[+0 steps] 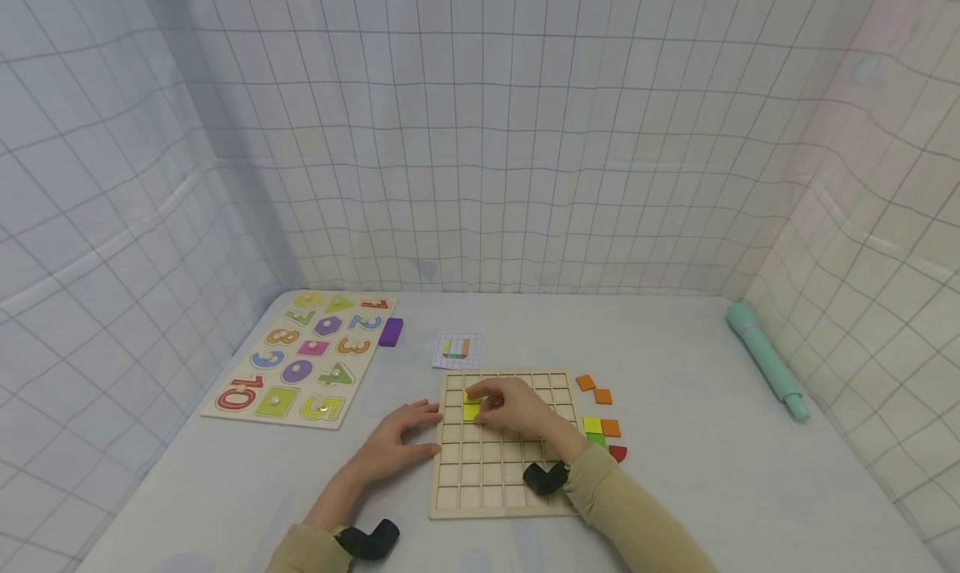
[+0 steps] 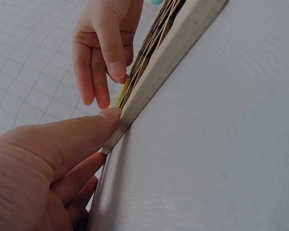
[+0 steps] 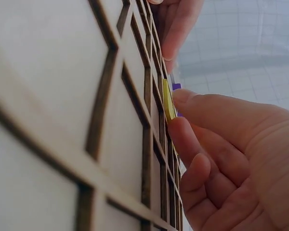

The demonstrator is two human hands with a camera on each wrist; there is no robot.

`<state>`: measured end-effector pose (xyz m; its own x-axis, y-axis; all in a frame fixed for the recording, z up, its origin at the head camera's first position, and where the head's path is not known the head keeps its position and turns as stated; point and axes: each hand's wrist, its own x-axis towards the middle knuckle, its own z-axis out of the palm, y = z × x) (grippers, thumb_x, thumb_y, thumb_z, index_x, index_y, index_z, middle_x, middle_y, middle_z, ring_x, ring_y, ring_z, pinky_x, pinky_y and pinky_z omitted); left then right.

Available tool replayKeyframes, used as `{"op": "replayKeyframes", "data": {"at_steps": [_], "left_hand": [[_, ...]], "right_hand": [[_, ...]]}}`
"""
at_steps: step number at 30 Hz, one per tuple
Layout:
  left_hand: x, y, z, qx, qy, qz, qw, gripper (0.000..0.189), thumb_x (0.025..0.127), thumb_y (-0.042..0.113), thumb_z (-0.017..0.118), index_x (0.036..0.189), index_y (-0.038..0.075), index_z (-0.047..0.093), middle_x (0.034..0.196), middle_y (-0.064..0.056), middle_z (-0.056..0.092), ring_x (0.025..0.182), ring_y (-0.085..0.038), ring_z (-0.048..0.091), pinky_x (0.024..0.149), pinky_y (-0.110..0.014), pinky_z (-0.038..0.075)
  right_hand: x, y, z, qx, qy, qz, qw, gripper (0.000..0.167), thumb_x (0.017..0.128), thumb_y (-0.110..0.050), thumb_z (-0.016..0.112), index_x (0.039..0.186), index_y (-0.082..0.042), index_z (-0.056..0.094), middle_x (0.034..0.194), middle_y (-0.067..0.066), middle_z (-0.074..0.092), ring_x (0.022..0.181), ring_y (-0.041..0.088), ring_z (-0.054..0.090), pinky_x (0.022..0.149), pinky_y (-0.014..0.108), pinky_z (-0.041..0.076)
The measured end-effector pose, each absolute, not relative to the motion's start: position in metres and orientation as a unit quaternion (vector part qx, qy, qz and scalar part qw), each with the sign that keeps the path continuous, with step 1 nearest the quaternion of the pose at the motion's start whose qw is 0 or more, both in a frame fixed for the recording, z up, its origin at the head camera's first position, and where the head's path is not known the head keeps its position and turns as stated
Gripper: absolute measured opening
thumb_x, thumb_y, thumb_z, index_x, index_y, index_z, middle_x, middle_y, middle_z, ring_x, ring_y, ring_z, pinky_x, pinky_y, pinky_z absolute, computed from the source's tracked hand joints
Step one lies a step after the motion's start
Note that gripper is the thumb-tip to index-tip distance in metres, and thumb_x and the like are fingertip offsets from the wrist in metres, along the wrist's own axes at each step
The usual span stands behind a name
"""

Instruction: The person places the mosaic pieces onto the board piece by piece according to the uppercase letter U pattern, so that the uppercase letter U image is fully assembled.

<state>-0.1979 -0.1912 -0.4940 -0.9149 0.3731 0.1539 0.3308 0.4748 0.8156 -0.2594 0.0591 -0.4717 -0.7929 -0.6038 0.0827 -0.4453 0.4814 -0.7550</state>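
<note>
A square wooden grid board (image 1: 468,496) lies on the table before me. My right hand (image 1: 513,408) is over its upper left part, pinching a yellow square tile (image 3: 168,100) between thumb and fingertips right at the grid. In the head view, yellow shows in two neighbouring cells there, partly hidden by the fingers. My left hand (image 1: 397,440) rests at the board's left edge, its thumb and fingertips touching the rim with the fingers fairly straight. Above the board lies a small pattern card (image 1: 457,351) with a coloured U-shaped figure on a grid.
Right of the board lie loose orange tiles (image 1: 603,396), a yellow tile (image 1: 592,425), a green piece (image 1: 596,440) and a red rounded piece (image 1: 617,454). A number puzzle board (image 1: 360,400) and purple block (image 1: 391,332) are on the left. A folded teal umbrella (image 1: 767,361) lies far right.
</note>
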Motion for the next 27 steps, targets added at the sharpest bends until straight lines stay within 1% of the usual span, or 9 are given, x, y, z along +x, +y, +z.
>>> {"op": "replayKeyframes", "data": {"at_steps": [4,6,10,14,20,27], "left_hand": [[-0.198,-0.190,-0.493,0.205,0.859,0.468,0.023,0.045,0.082,0.027,0.073,0.121,0.008,0.062,0.137,-0.008,0.051,0.135,-0.034,0.031,0.111,-0.057,0.019],[-0.197,-0.190,-0.493,0.205,0.859,0.469,0.024,0.045,0.082,0.027,0.073,0.122,0.008,0.062,0.137,-0.008,0.051,0.135,-0.034,0.031,0.111,-0.057,0.019],[-0.197,-0.189,-0.493,0.202,0.859,0.470,0.024,0.046,0.081,0.027,0.073,0.121,0.007,0.062,0.136,-0.008,0.051,0.135,-0.034,0.031,0.111,-0.056,0.020],[-0.198,-0.189,-0.493,0.204,0.861,0.466,0.020,0.047,0.081,0.027,0.074,0.121,0.006,0.062,0.136,-0.009,0.051,0.134,-0.034,0.032,0.111,-0.055,0.020],[-0.198,-0.190,-0.493,0.207,0.862,0.463,0.012,0.047,0.081,0.027,0.074,0.121,0.006,0.062,0.135,-0.009,0.052,0.134,-0.035,0.033,0.111,-0.055,0.020],[-0.197,-0.191,-0.493,0.215,0.860,0.463,0.006,0.047,0.081,0.027,0.074,0.121,0.006,0.062,0.135,-0.010,0.052,0.133,-0.036,0.033,0.111,-0.056,0.019]], "right_hand": [[-0.256,0.062,-0.463,-0.299,0.857,-0.404,0.111,0.041,0.083,-0.016,0.073,0.123,-0.014,0.061,0.112,-0.004,0.064,0.086,0.004,0.060,0.076,0.022,0.051],[-0.254,0.067,-0.455,-0.306,0.857,-0.398,0.118,0.041,0.085,-0.014,0.070,0.124,-0.012,0.059,0.115,-0.001,0.063,0.090,0.007,0.061,0.078,0.024,0.052],[-0.251,0.087,-0.439,-0.336,0.855,-0.380,0.105,0.035,0.089,-0.011,0.065,0.123,-0.006,0.059,0.111,0.003,0.065,0.096,0.014,0.062,0.079,0.025,0.053],[-0.248,0.114,-0.426,-0.345,0.859,-0.370,0.073,0.031,0.089,-0.013,0.066,0.118,-0.005,0.062,0.104,0.002,0.067,0.095,0.017,0.061,0.076,0.026,0.052],[-0.242,0.154,-0.418,-0.310,0.869,-0.384,0.043,0.031,0.088,-0.018,0.067,0.116,-0.006,0.063,0.102,0.003,0.067,0.093,0.015,0.060,0.077,0.027,0.052],[-0.237,0.187,-0.427,-0.251,0.872,-0.419,0.014,0.030,0.087,-0.016,0.067,0.115,-0.006,0.064,0.102,0.007,0.067,0.092,0.015,0.062,0.077,0.029,0.052]]}}
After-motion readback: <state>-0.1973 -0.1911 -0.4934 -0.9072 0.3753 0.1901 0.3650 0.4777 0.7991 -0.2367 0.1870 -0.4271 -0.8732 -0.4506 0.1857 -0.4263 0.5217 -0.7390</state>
